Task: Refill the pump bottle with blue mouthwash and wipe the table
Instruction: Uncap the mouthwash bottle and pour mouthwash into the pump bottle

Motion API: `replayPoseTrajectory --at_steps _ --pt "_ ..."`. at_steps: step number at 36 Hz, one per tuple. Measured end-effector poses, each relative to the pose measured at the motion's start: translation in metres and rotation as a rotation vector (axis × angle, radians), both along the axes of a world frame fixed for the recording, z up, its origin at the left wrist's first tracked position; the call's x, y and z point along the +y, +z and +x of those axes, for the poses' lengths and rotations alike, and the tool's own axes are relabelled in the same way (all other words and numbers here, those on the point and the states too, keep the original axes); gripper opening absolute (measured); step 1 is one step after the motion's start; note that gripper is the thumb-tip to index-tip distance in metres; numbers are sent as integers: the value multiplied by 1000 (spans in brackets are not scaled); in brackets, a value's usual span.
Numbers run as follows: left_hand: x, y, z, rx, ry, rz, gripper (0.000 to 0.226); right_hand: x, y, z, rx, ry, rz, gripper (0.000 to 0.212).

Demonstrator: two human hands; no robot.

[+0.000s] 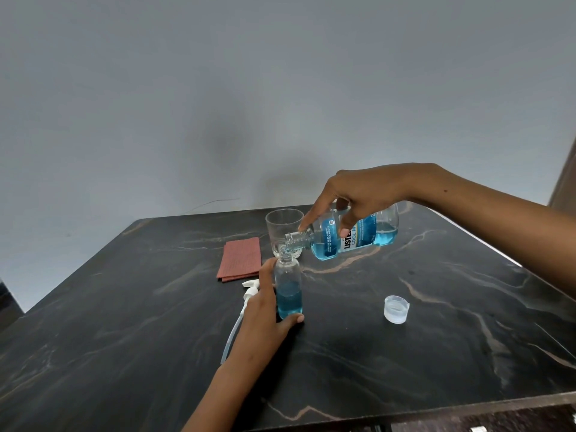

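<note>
A small clear pump bottle [289, 288] stands upright on the dark marble table [436, 338], its lower part holding blue liquid. My left hand [265, 310] grips it from the left side. My right hand [358, 194] holds the mouthwash bottle [358, 236] tipped on its side, its open mouth touching the small bottle's neck. Blue mouthwash lies along the tipped bottle's lower side. The white pump head with its tube [246, 304] lies on the table, partly hidden behind my left hand.
An empty clear glass [282, 227] stands just behind the small bottle. A folded reddish cloth [241, 258] lies to its left. The mouthwash cap [396, 308] sits open side up to the right. A grey wall rises behind the table.
</note>
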State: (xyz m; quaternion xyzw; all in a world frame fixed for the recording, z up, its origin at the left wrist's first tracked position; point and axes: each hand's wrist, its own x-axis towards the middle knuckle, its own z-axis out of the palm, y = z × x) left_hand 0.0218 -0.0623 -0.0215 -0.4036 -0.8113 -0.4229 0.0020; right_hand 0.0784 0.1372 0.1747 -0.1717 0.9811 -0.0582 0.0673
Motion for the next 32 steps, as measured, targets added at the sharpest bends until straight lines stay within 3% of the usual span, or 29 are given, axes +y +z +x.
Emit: replayPoseTrajectory --at_steps 9,17,32 --pt "-3 -2 -3 -2 -25 49 97 -2 1 0 -3 -8 11 56" --pt "0 3 0 -31 -30 77 70 -7 4 4 -15 -16 19 56" --pt "-1 7 3 -64 15 89 67 -3 1 1 -6 -13 -13 56"
